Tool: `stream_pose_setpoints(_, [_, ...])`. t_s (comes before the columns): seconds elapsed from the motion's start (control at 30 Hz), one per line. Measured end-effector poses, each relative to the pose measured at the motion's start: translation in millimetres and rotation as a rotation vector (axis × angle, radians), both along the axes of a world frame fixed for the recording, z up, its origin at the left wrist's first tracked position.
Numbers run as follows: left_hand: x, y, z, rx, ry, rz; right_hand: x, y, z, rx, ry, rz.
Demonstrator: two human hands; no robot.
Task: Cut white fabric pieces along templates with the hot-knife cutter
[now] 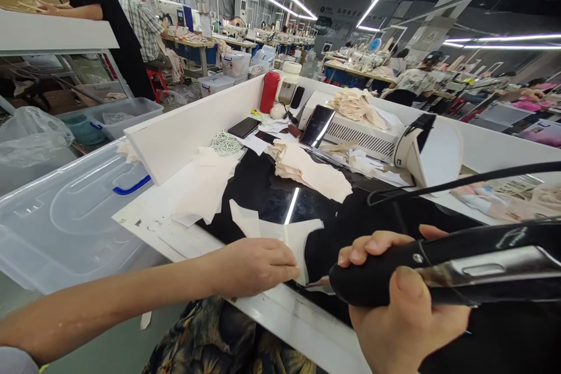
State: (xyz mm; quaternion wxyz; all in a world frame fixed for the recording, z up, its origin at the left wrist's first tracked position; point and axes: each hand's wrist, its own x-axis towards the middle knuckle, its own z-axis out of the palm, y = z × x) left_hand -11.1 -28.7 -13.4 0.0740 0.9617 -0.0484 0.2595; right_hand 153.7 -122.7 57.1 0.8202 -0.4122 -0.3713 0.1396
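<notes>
My right hand (407, 315) is wrapped round the black handle of a corded tool (486, 266) that looks like an iron, with a silver metal lever along its side. A thin metal edge shows under its front end, close to the cloth. The fingers of my left hand (258, 269) are closed together at the near edge of a cream fabric piece (302, 239), which lies on the black glossy work surface (263, 178). Part of that piece is hidden under my left hand. Beyond it rests a stack of cream fabric pieces (309, 169).
More cream cloth (204, 187) lies at the left. Farther back are a phone (318, 125), a red bottle (269, 92), a white vented box (363, 134) and a white cone-shaped holder (432, 155). A black cable (473, 178) crosses at the right. A plastic bin (79, 198) stands left; people work beyond.
</notes>
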Motion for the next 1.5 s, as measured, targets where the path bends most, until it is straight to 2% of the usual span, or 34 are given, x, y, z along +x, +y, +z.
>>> stream_pose_setpoints(0.1, [-8.3, -1.4, 6.2, -0.064, 0.054, -0.067, 10.8, 0.8, 4.8, 0.007, -0.003, -0.028])
stream_pose_setpoints(0.23, [-19.6, -0.6, 18.3, -0.187, 0.090, -0.125, 34.1, 11.1, 8.2, 0.012, 0.052, -0.147])
stream_pose_setpoints(0.3, [-18.9, 1.4, 23.6, -0.187, 0.077, -0.117, 44.7, 17.7, 6.2, 0.028, 0.045, -0.178])
stream_pose_setpoints(0.4, [-5.8, 5.5, 26.8, -0.125, 0.063, -0.039, 54.7, 25.9, -1.1, 0.063, -0.004, -0.182])
stream_pose_setpoints(0.6, [37.4, 12.0, 18.2, 0.043, 0.064, 0.073, 57.9, 35.3, -15.3, 0.068, -0.023, -0.129])
stream_pose_setpoints(0.73, [52.9, 14.5, 10.7, 0.103, 0.094, 0.097, 57.1, 38.9, -20.0, 0.056, -0.033, -0.084])
stream_pose_setpoints(0.97, [51.6, 19.2, 1.2, 0.073, 0.151, 0.123, 57.0, 38.2, -23.5, 0.042, -0.057, -0.083])
stream_pose_setpoints(1.33, [50.3, 19.5, 0.7, 0.076, 0.148, 0.131, 58.6, 39.7, -25.4, 0.078, -0.102, -0.070])
stream_pose_setpoints(1.5, [49.4, 19.9, -1.5, 0.081, 0.132, 0.133, 59.7, 41.4, -23.6, 0.068, -0.092, -0.104])
